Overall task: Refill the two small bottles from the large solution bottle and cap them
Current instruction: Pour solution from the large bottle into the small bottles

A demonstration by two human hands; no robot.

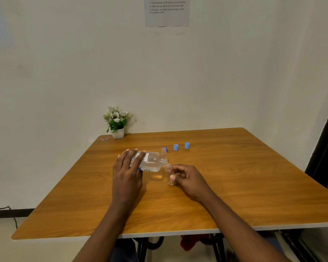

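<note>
caps (181, 146) beyond | second bottle (164, 152) behind spout | flowerpot (118, 133) far

Table (235, 195) bare lower and right of frame; obstacles cluster centre: tipped bottle (151, 163), two vials, two caps (181, 146); plant (117, 121) upper left.

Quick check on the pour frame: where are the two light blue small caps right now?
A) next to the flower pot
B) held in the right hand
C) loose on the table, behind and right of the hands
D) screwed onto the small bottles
C: both light blue caps sit side by side on the bare table, beyond the right hand, which steadies an uncapped small bottle under the tilted large bottle.
</note>
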